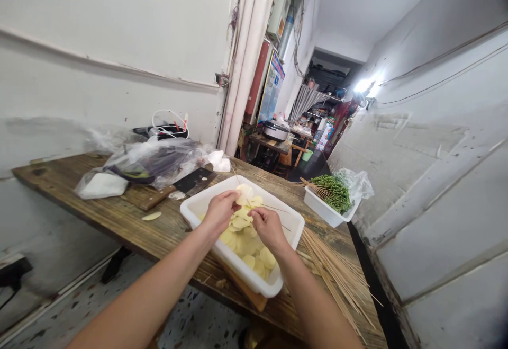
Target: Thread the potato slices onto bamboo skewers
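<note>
A white plastic tub holds many thin pale-yellow slices that look like potato. Over the tub's far side, my left hand pinches one round potato slice between thumb and fingers. My right hand is closed just to its right, fingers pinched on a thin bamboo skewer that slants up toward the slice. Whether the skewer goes through the slice or behind it, I cannot tell. Other thin sticks lie across the tub's right part.
Loose bamboo skewers fan over the table's right side. Beyond them stands a white container of skewered green vegetables. A cleaver, plastic bags and a stray slice lie left on the wooden table.
</note>
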The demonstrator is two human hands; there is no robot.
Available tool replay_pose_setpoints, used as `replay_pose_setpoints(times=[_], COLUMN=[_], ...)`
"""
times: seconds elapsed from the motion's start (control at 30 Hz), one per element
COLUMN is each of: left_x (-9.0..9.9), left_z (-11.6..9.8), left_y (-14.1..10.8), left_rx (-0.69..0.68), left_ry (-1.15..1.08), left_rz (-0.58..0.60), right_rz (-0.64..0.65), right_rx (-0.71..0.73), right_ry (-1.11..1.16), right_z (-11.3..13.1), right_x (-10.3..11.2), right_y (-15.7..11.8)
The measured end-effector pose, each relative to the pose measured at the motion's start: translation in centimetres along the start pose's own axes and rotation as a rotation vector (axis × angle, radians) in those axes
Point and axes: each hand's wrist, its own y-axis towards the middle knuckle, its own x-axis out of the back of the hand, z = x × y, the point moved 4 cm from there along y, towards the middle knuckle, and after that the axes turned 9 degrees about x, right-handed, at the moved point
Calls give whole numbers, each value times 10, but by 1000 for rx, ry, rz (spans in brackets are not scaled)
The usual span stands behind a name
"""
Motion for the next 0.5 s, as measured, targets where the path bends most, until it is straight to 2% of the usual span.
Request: replay_pose_setpoints(times=[0.1,0.3,0.5], left_x=[-3,9,10], left_z=[-1,-8,-5], left_y=[-4,2,6], left_rx=[-14,-75,30], left_ry=[-4,-141,-208], left_rz=[-4,-160,-152], right_rz=[-13,52,86], right_rx=[52,216,168], right_ry=[-69,-282,-410], right_z=[2,16,23], right_x=[1,5,27], right_y=[1,-16,-35])
